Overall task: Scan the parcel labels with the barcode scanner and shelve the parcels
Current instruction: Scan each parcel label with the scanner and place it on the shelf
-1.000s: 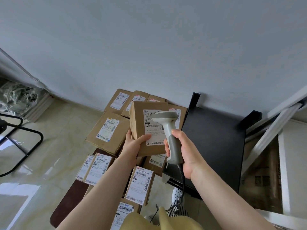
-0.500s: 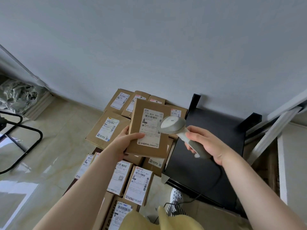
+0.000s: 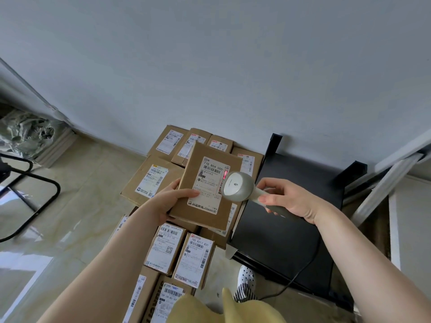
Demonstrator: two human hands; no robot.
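Left hand (image 3: pixel 172 201): fingers (image 3: pixel 190 194) were curled round the left edge of the held parcel (image 3: pixel 207 183), thumb laid flat across the front face at the lower corner of the label (image 3: pixel 211 185); the parcel was held in the air, tilted, label face up toward the camera, above the stacked parcels (image 3: pixel 163 241) on the floor (image 3: pixel 77 206).

Right hand (image 3: pixel 289 199): fingers (image 3: pixel 270 184) were wrapped round the grey handle of the barcode scanner (image 3: pixel 242 188), thumb pressed along the handle's near side; the scanner's rounded head was seen just beside the right edge of the label, overlapping it in view; a red glow was noted on the barcode strip at that edge; whether the head touched the parcel could not be told.

A black cable (image 3: pixel 303 271) was seen running from the handle down over the black shelf (image 3: pixel 291 229), which stood to the right of the stack, against the grey wall (image 3: pixel 210 66).

The stacked parcels were noted lying label up, several rows deep, reaching back to the wall; a white perforated shoe (image 3: pixel 246 275) was seen beside the shelf's near corner; a black tubular frame (image 3: pixel 35 190) stood well apart on the left.
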